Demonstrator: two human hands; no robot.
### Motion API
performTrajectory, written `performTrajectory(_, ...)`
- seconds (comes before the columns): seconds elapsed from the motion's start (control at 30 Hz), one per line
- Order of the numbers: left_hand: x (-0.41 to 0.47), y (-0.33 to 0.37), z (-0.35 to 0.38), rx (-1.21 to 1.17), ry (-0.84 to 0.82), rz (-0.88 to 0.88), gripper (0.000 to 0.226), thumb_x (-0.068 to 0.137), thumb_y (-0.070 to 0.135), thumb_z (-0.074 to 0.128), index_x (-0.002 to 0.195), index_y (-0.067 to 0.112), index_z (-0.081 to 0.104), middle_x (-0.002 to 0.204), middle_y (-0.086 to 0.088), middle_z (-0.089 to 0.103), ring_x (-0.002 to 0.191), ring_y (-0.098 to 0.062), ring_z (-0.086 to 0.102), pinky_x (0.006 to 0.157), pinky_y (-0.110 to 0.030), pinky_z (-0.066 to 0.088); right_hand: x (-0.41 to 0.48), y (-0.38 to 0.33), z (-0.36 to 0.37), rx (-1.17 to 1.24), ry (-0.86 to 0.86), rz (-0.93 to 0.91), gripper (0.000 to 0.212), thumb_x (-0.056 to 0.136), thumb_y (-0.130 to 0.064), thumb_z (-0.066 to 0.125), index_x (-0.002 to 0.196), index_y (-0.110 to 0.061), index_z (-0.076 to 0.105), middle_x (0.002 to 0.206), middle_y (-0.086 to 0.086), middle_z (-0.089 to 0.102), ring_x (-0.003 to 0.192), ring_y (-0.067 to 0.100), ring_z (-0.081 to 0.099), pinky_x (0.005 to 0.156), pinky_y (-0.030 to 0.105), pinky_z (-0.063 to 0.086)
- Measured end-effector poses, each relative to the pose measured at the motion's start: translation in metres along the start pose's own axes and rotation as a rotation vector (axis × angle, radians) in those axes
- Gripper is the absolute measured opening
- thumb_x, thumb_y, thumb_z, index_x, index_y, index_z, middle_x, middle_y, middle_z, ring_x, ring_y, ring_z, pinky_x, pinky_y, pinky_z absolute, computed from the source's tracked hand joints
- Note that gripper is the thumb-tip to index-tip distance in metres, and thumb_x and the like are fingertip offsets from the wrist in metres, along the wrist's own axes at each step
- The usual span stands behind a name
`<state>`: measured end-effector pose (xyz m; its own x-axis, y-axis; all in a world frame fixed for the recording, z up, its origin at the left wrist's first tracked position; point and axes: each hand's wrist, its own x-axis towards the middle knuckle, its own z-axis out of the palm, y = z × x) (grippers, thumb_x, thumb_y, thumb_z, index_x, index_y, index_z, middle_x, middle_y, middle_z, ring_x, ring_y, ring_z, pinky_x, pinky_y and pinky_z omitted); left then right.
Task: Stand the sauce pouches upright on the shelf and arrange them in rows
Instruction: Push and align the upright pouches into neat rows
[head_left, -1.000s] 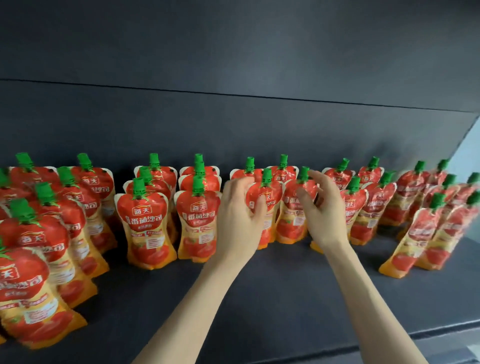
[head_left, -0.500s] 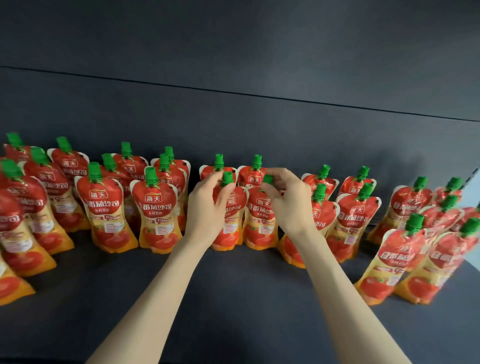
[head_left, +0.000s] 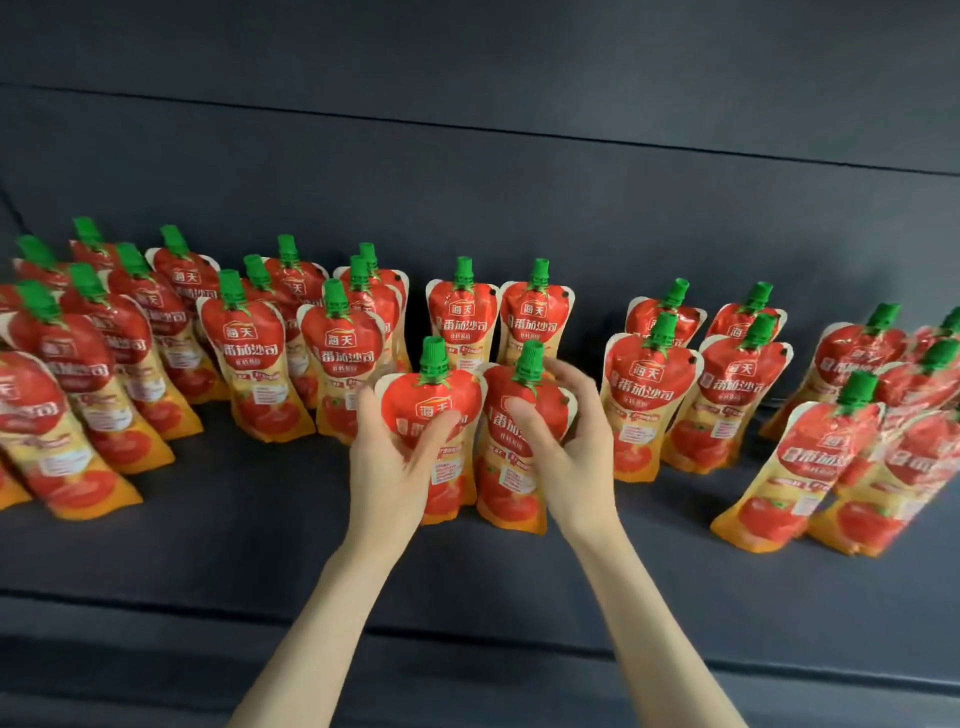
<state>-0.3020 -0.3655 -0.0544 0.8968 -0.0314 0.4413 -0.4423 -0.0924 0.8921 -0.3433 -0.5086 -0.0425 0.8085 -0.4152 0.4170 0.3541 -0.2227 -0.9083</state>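
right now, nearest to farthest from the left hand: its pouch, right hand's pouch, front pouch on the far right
1. left-hand pouch, gripped by left hand
2. right-hand pouch, beside it, in right hand
3. far-right front pouch, well off right

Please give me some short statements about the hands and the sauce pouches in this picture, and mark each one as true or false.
1. The left hand holds the left pouch, and the right hand holds the right pouch. True.
2. The caps are red. False: they are green.
3. Both held pouches lie flat on the shelf. False: they are upright.
4. Two back pouches stand directly behind the held pair. True.
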Motion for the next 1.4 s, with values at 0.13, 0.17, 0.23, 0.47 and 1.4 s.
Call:
performTrajectory(0.13, -0.028, -0.038, -0.012, 0.054, -0.161, -0.134, 0.050, 0.077, 0.037, 0.064, 0.122, 0.022, 0.048, 0.113, 0.014, 0.062, 0.106, 0.002, 0.058, 0.086, -0.012, 0.047, -0.033, 0.036, 0.005, 0.014, -0.057, 0.135, 0.033, 0.086, -0.012, 0.067, 0.113, -0.022, 0.053, 0.105, -0.002, 0.068, 0.100, 0.014, 0.065, 0.088, 0.037, 0.054)
performTrajectory(0.17, -0.029, -0.043, -0.016, 0.054, -0.178, -0.143, 0.049, 0.079, 0.035, 0.064, 0.122, 0.019, 0.050, 0.113, 0.012, 0.063, 0.107, 0.000, 0.058, 0.088, -0.015, 0.048, -0.037, 0.039, 0.006, 0.001, -0.037, 0.144, 0.029, 0.085, -0.011, 0.067, 0.109, -0.021, 0.054, 0.102, -0.001, 0.068, 0.096, 0.013, 0.065, 0.086, 0.037, 0.054)
performTrajectory(0.23, -0.027, -0.046, -0.025, 0.042, -0.177, -0.152, 0.041, 0.081, 0.030, 0.066, 0.118, 0.016, 0.053, 0.110, 0.010, 0.066, 0.103, -0.001, 0.060, 0.086, -0.019, 0.050, -0.039, 0.041, 0.009, 0.000, 0.012, 0.151, 0.024, 0.083, -0.010, 0.069, 0.101, -0.018, 0.056, 0.095, -0.004, 0.069, 0.089, 0.010, 0.067, 0.080, 0.030, 0.055)
performTrajectory(0.47, -0.018, -0.053, -0.085, 0.025, -0.059, -0.150, 0.032, 0.080, 0.022, 0.069, 0.107, 0.015, 0.055, 0.102, 0.014, 0.066, 0.096, 0.002, 0.062, 0.075, -0.013, 0.051, -0.044, 0.026, 0.057, 0.024, 0.027, 0.137, 0.026, 0.081, -0.010, 0.071, 0.098, -0.021, 0.055, 0.094, -0.004, 0.069, 0.089, 0.011, 0.067, 0.076, 0.027, 0.056)
performTrajectory(1.4, 0.047, -0.110, -0.181, 0.209, -0.182, -0.090, 0.061, 0.079, 0.025, 0.072, 0.129, 0.014, 0.040, 0.127, -0.002, 0.053, 0.118, -0.016, 0.051, 0.094, -0.027, 0.043, -0.048, 0.040, 0.189, -0.270, 0.096, 0.191, 0.041, 0.079, -0.010, 0.073, 0.112, -0.017, 0.048, 0.096, -0.015, 0.063, 0.081, -0.013, 0.060, 0.070, 0.005, 0.047)
